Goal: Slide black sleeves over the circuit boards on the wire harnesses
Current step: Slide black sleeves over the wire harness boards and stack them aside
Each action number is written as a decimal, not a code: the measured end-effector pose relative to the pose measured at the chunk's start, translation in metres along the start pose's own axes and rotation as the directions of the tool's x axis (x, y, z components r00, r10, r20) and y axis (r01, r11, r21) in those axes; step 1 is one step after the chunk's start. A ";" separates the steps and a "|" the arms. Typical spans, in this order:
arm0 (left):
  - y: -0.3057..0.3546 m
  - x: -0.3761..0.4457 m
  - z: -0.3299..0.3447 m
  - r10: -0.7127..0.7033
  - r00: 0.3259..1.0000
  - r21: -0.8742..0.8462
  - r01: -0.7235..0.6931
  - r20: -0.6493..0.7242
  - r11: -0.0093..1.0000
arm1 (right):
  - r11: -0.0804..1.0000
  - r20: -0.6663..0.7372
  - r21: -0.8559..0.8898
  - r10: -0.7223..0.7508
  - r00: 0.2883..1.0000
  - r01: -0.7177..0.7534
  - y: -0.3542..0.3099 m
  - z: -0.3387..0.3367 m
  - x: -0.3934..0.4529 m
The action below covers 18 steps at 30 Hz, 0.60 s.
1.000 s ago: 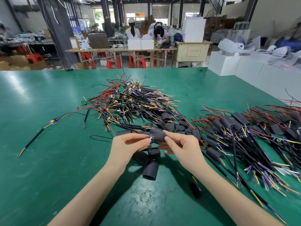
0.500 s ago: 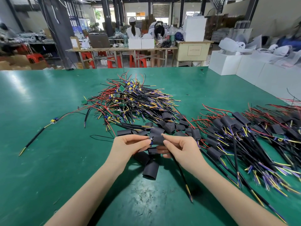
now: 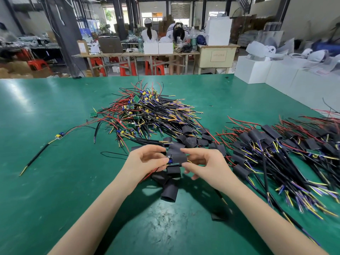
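Two bare forearms enter from bottom edge, no sleeves visible. Left hand (image 3: 145, 161) and right hand (image 3: 206, 166) bare: no gloves, rings, watch or wristbands. Fingernails short, unpainted where visible.

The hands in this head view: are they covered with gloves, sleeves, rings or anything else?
No. The left hand and right hand are both bare: no gloves, rings, watch or wristbands show. Both forearms are uncovered down to the picture's bottom edge, so no sleeves are visible.
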<state>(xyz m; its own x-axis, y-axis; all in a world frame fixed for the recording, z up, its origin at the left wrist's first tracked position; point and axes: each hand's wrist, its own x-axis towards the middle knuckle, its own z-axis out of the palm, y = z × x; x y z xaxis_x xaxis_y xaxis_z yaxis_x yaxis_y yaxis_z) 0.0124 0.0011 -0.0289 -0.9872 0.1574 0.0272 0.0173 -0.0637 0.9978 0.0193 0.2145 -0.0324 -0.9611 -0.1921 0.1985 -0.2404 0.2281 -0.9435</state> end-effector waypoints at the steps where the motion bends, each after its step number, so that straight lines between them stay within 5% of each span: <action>1: 0.001 -0.001 0.000 0.042 0.999 0.073 -0.044 0.023 0.996 | 1.000 0.004 -0.007 -0.010 1.000 0.010 0.000 -0.001 0.000; 4: 0.002 -0.003 0.002 0.151 0.984 0.288 -0.173 0.099 0.942 | 0.997 0.050 -0.068 -0.027 0.998 0.031 -0.001 -0.001 0.000; 9: 0.003 -0.003 -0.004 0.149 0.982 0.354 -0.182 0.117 0.917 | 0.988 0.202 -0.145 -0.023 0.979 0.053 -0.004 -0.020 0.002; 13: 0.007 -0.008 -0.006 0.112 0.956 0.287 -0.191 0.271 0.939 | 0.984 0.380 -0.116 -0.081 0.922 0.135 -0.009 -0.036 0.000; 18: 0.008 -0.009 -0.006 0.077 0.943 0.192 -0.145 0.325 0.971 | 0.995 0.472 0.104 -0.050 0.880 0.001 -0.013 -0.039 -0.001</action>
<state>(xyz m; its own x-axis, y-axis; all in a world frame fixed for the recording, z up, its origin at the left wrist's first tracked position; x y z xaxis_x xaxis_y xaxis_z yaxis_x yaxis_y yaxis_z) 0.0209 -0.0071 -0.0217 -0.8775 0.4639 0.1217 0.1905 0.1042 0.9762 0.0185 0.2489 -0.0097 -0.7699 -0.6308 0.0971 -0.2258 0.1270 -0.9659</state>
